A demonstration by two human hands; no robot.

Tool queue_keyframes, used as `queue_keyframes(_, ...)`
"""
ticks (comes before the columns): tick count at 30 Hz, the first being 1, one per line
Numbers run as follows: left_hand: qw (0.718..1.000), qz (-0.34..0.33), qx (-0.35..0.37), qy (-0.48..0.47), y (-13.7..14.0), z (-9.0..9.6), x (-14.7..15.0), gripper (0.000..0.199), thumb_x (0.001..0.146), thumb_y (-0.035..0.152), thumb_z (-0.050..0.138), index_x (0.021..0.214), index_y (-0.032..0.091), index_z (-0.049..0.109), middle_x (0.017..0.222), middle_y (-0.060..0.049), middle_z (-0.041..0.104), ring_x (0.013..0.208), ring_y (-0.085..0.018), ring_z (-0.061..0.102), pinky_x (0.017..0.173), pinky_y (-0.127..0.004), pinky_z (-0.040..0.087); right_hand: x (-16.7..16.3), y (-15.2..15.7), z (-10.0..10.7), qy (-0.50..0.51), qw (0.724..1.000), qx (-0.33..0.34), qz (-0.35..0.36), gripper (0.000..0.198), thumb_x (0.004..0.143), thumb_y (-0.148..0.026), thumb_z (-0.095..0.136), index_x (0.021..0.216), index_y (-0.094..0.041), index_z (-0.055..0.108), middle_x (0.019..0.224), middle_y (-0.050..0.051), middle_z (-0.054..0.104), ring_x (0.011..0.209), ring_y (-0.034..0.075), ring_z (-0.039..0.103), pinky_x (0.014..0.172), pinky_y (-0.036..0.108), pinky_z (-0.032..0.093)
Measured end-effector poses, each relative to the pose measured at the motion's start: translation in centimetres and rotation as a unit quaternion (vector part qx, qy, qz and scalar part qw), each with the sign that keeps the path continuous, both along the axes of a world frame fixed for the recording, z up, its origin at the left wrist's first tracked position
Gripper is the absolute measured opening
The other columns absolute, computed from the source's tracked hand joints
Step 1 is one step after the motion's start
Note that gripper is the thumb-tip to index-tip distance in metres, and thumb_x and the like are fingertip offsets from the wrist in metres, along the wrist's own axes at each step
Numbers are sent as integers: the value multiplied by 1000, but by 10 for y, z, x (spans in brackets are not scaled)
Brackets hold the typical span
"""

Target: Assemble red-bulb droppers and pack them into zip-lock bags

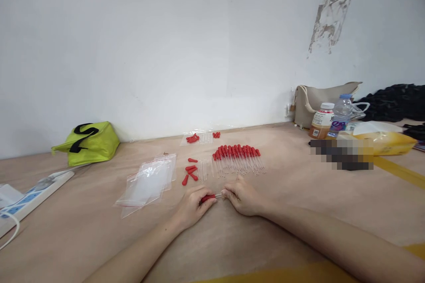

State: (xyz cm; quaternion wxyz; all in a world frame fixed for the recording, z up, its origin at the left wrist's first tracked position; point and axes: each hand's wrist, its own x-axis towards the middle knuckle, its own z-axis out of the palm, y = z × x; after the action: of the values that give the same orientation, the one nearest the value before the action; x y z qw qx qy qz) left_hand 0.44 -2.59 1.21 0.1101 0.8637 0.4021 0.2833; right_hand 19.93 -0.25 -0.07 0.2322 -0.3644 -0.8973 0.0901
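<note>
My left hand [193, 207] is closed around a red rubber dropper bulb [207, 198]. My right hand [244, 196] pinches a thin clear glass tube [218, 195], whose end meets the mouth of the bulb; how far it sits inside I cannot tell. Just beyond my hands lies a row of droppers with red bulbs [237, 152], their clear tips pointing toward me. Left of that row are several loose glass tubes [203, 169] and several loose red bulbs [191, 169].
Clear zip bags [149, 181] lie to the left, near a power strip [36, 199] and a lime-green bag [94, 143]. By the wall is a plastic bag [204, 138] of bulbs and tubes. Drink bottles [322, 121], a grey bag [318, 93] and a yellow pack [388, 141] stand at right.
</note>
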Motion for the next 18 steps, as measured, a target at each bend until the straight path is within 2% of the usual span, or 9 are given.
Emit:
queue_keyframes(2,1000,-6,5,-8,3,2,-2,21,84,31,45,79,17,61,72,-4,58,66,-15,51,61,-25,41,1,-2,6,-6,1000,8,0,27,87,-24,34,72,-18,56,69,0,62,65,12,52,70,27,28)
queue_keyframes(5,999,-4,-4,-39,6,1,-6,17,83,29,48,81,18,61,77,-4,60,70,-15,53,64,-25,42,4,-7,17,-34,998,61,4,22,85,-27,40,77,-19,59,78,3,62,75,15,51,70,29,27)
queue_keyframes(7,998,11,-15,-52,7,-1,-8,15,81,28,51,83,19,61,78,-3,60,70,-15,53,63,-25,42,7,-9,23,-62,994,94,-2,21,82,-28,44,76,-19,61,79,5,62,80,17,51,70,30,27)
queue_keyframes(9,997,33,-27,-58,9,-4,-8,15,80,28,52,88,19,61,75,-2,59,66,-14,52,59,-24,42,12,-8,27,-75,992,97,-17,19,80,-26,46,72,-18,62,77,5,63,78,17,51,70,31,27)
queue_keyframes(13,994,57,-57,-68,10,-7,-7,23,80,27,51,100,18,57,68,0,55,59,-13,50,55,-23,41,25,11,30,-16,997,11,-81,18,77,-25,46,69,-19,62,70,1,63,66,14,53,65,26,31)
queue_keyframes(16,996,53,-52,-45,11,-6,-6,19,80,29,50,92,18,61,67,-1,53,61,-13,50,56,-24,41,25,34,31,51,986,-59,-147,25,77,-28,44,62,-17,60,61,0,60,57,12,52,53,21,30)
queue_keyframes(18,997,45,-50,-31,10,-5,-6,19,81,30,49,87,18,62,68,-2,53,62,-14,50,57,-24,40,16,49,31,70,976,-75,-191,28,76,-30,45,55,-17,59,56,0,58,55,12,52,51,20,30)
